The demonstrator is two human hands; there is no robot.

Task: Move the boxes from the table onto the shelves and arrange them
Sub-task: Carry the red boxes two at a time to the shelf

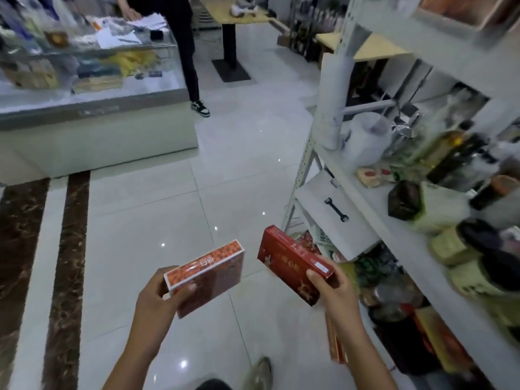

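- The orange box (206,273), printed with small red-orange fruit and white characters, was held in the left hand (157,299), thumb across its lower end and fingers behind; it was tilted, far end raised.
- The dark red box (292,263), with pale figures on its broad face, was grasped by the right hand (334,294), thumb over the near top edge, fingers wrapped around the near end.
- The two boxes were apart, side by side in the air above the white tiled floor (157,209), neither resting on any surface.
- The white metal shelving unit (363,190) stood just right of the right hand; its middle shelf was crowded with bottles, bags and a small dark box (405,199), details blurred.
- A white case with a black handle (336,212) sat on a lower level, beyond the right hand.
- More packaged goods filled the bottom level, below and right of the right hand; contents could not be told exactly.
- A glass display counter (92,80) stood well ahead of the left hand, papers on top.
- A second person in dark trousers (185,46) stood at the counter's far corner.
- The wearer's shoe (260,372) showed between the forearms.
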